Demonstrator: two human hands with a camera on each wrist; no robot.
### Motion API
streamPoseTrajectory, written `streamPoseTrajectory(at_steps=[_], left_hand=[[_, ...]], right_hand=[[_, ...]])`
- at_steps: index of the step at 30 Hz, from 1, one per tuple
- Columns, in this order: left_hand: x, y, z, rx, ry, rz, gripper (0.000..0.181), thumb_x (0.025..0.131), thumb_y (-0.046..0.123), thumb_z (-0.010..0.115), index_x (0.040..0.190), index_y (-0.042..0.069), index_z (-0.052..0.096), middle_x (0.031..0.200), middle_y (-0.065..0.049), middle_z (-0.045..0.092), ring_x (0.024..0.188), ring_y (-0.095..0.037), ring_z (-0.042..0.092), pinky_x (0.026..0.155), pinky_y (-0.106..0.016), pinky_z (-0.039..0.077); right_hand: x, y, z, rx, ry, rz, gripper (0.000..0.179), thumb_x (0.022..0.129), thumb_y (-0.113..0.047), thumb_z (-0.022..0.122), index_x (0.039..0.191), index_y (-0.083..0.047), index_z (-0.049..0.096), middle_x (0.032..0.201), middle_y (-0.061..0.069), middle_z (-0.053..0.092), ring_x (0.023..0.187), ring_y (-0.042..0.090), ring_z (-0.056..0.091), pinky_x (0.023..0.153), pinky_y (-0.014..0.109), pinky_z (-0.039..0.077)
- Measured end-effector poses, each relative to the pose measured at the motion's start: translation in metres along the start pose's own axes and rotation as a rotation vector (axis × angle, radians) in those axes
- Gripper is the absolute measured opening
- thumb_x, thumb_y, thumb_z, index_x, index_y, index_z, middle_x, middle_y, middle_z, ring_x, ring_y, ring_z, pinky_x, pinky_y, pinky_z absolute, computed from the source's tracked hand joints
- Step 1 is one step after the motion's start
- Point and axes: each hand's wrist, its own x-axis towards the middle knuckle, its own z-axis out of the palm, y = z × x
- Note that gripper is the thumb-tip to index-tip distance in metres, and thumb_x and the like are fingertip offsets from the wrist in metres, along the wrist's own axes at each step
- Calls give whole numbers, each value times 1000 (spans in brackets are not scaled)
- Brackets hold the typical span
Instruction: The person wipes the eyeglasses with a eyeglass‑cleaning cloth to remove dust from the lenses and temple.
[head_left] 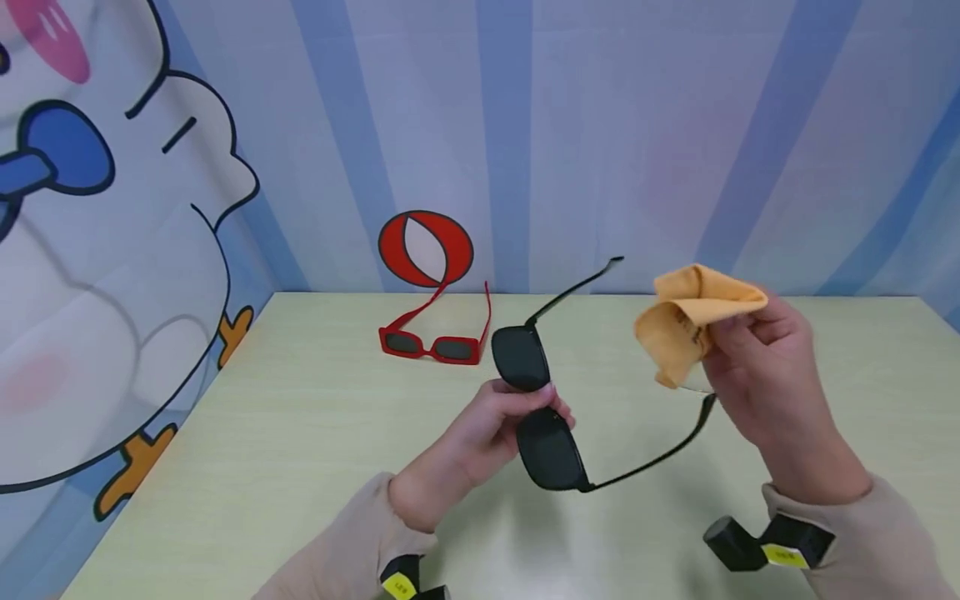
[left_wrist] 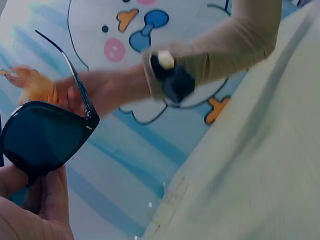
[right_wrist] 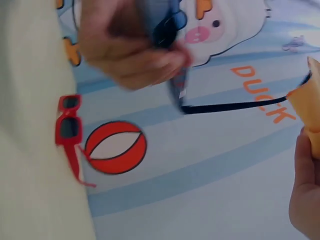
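Black sunglasses (head_left: 551, 450) with dark lenses are held up over the table by my left hand (head_left: 487, 425), thumb and fingers pinching them at the bridge. Both temples are unfolded and stretch away to the right. My right hand (head_left: 772, 375) pinches a folded yellow-orange cloth (head_left: 678, 325) with dark print on it. The tip of the nearer temple reaches that hand, just under the cloth. From the right wrist, the cloth (right_wrist: 307, 100) overlaps the end of this temple (right_wrist: 235, 106), hiding its tip. One lens (left_wrist: 47, 137) fills much of the left wrist view's left side.
Red-framed sunglasses (head_left: 431, 346) stand at the back of the pale table (head_left: 315, 458), temples pointing to the wall. Behind rises a blue striped backdrop (head_left: 600, 150) with a printed red ball (head_left: 457, 246) and a large cartoon duck (head_left: 97, 333) at left.
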Motion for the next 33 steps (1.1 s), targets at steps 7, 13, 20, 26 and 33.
streamPoseTrajectory(at_steps=[7, 13, 20, 26, 33], left_hand=[[-2, -4, 26, -75, -117, -114, 22, 95, 3, 42, 82, 9, 58, 73, 0, 62, 74, -14, 62, 100, -42, 40], [0, -12, 38, -91, -196, -160, 17, 96, 2, 38, 92, 9, 53, 74, 1, 62, 74, -12, 63, 95, -36, 44], [1, -17, 39, -87, -184, -188, 15, 97, 3, 39, 92, 9, 52, 74, 1, 63, 74, -12, 64, 101, -40, 39], [3, -22, 38, -101, -179, -193, 13, 97, 3, 39, 93, 8, 51, 74, 1, 62, 73, -12, 63, 99, -38, 41], [0, -21, 39, -115, -189, -219, 13, 96, 2, 39, 93, 8, 50, 75, 1, 61, 74, -12, 63, 93, -32, 45]], right_hand=[[7, 34, 7, -358, 134, 16, 29, 90, 6, 54, 117, 0, 61, 107, 8, 66, 92, 15, 62, 78, 24, 51], [11, 53, 15, -526, 94, 73, 30, 85, 10, 60, 107, -9, 68, 99, 1, 69, 89, 13, 65, 72, 24, 53], [11, 57, 11, -590, 93, 119, 29, 84, 9, 62, 98, -14, 70, 93, -2, 70, 86, 13, 67, 70, 24, 54], [9, 55, 7, -631, 76, 117, 29, 84, 9, 62, 99, -14, 70, 94, -4, 70, 86, 12, 67, 69, 24, 54], [8, 46, 10, -653, 26, 20, 28, 82, 14, 61, 102, -5, 70, 95, 1, 70, 85, 13, 67, 68, 23, 54]])
